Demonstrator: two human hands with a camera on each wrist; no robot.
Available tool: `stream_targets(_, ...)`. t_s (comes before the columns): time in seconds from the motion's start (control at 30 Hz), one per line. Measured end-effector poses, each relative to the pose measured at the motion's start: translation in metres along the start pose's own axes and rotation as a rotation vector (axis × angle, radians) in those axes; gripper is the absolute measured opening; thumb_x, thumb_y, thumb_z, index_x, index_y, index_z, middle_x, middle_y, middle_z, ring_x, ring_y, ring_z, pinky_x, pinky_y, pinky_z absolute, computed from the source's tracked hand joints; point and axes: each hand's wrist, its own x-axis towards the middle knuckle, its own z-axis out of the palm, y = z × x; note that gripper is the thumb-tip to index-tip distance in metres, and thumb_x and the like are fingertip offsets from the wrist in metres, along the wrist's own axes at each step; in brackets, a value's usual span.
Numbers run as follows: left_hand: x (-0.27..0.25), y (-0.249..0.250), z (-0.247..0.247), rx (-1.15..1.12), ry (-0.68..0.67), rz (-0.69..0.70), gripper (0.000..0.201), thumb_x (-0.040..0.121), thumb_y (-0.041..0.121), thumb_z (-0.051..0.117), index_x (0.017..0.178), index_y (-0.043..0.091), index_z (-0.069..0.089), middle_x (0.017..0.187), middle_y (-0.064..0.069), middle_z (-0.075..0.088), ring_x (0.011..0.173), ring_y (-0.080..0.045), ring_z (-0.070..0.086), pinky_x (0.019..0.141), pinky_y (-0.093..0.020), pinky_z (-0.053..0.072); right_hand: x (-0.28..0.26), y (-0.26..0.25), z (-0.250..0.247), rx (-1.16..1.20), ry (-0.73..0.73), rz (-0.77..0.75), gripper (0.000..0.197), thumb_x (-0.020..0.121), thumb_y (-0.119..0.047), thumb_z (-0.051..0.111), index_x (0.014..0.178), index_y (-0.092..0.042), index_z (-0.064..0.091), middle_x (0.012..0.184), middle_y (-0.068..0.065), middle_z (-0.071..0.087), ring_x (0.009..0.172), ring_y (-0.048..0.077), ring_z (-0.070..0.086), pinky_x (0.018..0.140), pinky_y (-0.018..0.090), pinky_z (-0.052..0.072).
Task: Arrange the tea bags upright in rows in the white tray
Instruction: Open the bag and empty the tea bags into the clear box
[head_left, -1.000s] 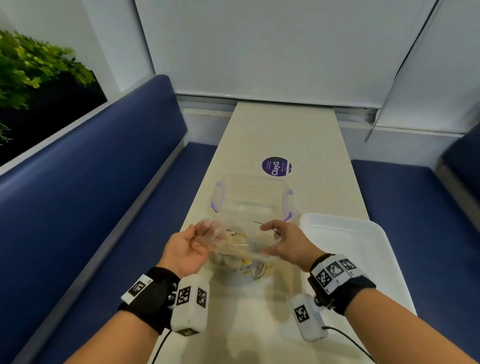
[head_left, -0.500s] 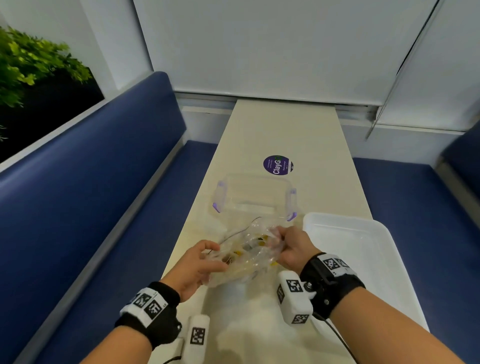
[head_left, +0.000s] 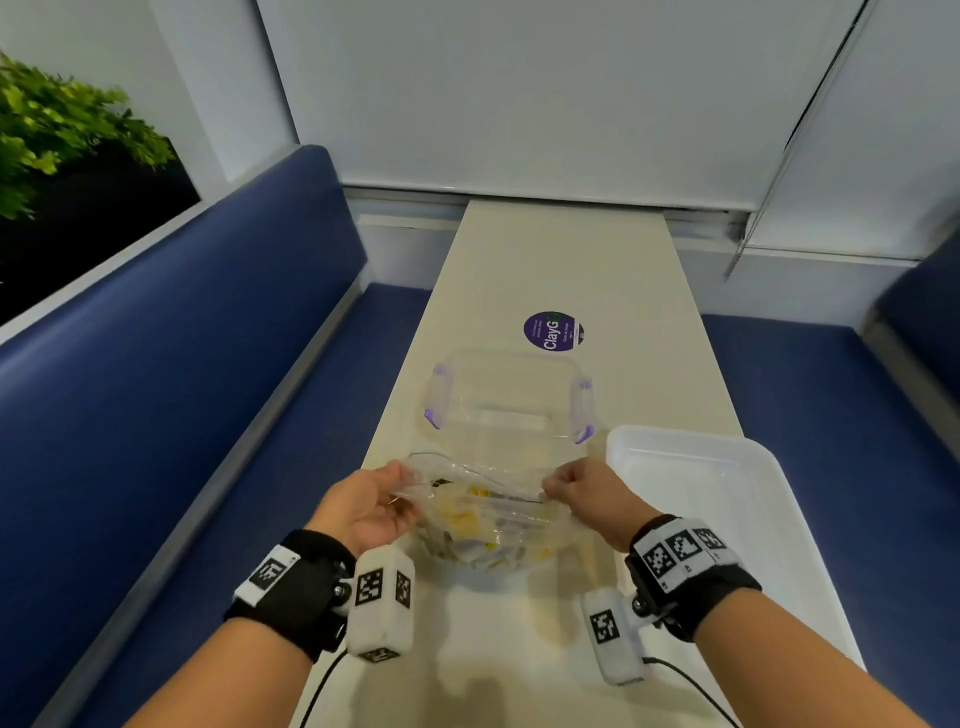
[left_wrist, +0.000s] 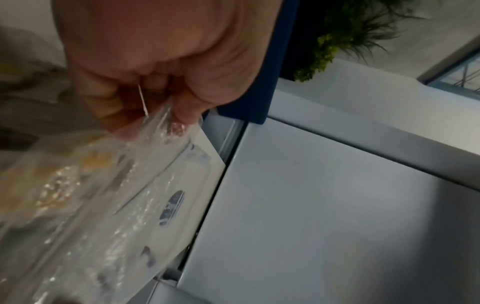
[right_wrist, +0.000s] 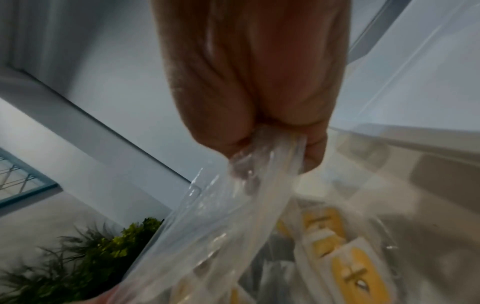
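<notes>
A clear plastic bag (head_left: 483, 519) full of white and yellow tea bags (head_left: 462, 519) hangs just above the table between my hands. My left hand (head_left: 387, 493) pinches its left top edge; in the left wrist view the left hand (left_wrist: 158, 115) nips the film (left_wrist: 145, 156) between thumb and curled fingers. My right hand (head_left: 563, 488) grips the right top edge, and the right wrist view shows the right hand (right_wrist: 267, 156) bunching the plastic, with tea bags (right_wrist: 355, 265) below. The white tray (head_left: 769, 499) lies on the table just right of the bag.
A clear lidded container with purple clips (head_left: 506, 395) stands behind the bag, and a round purple sticker (head_left: 553, 331) lies beyond it. The narrow cream table (head_left: 566, 260) runs away between blue benches (head_left: 171, 374). A green plant (head_left: 62, 124) sits far left.
My hands have spread apart, stretching the bag's mouth wider. The bag hangs lower and nearer to me than half a second ago.
</notes>
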Motion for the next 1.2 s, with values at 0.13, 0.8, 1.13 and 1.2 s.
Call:
stream_targets(0.13,0.002,-0.008,0.004,0.138,0.033,0.015,0.022,0.105,0.016,0.042,0.093,0.004,0.057,0.081,-0.009,0.057,0.069,-0.016,0.05,0.061,-0.031,0.047,0.008,0.006,0.007,-0.058,0.236,-0.029,0.022,0.095,-0.015,0.053,0.083,-0.006,0.071,0.07,-0.008,0.059,0.068,0.005,0.052,0.067,0.016,0.042)
stream_targets(0.8,0.025,-0.023,-0.007,-0.307,-0.09,-0.002,0.031,0.106,0.014,0.035,0.107,-0.003,0.061,0.093,-0.025,0.069,0.08,-0.032,0.072,0.06,-0.047,0.058,0.022,0.018,0.008,0.724,-0.184,0.383,0.025,0.078,-0.004,0.071,0.102,-0.001,0.061,0.094,0.017,0.065,0.073,0.027,0.065,0.062,0.035,0.056)
stream_targets(1.13,0.019,-0.036,-0.006,-0.102,-0.003,0.074,0.036,0.107,0.025,0.037,0.105,-0.001,0.062,0.089,-0.021,0.071,0.088,-0.034,0.068,0.085,-0.053,0.053,0.013,0.027,0.017,-0.013,0.102,0.2,0.011,0.082,-0.011,0.067,0.073,-0.011,0.062,0.066,0.006,0.056,0.053,0.019,0.053,0.053,0.027,0.049)
stream_targets(1.2,0.01,-0.034,-0.01,0.181,0.015,0.079,0.031,0.105,0.024,0.045,0.105,-0.002,0.063,0.1,-0.023,0.07,0.095,-0.036,0.065,0.088,-0.053,0.051,0.014,0.028,0.02,0.297,0.178,0.263,0.007,0.084,0.0,0.062,0.079,-0.005,0.063,0.069,0.011,0.056,0.053,0.019,0.054,0.053,0.029,0.052)
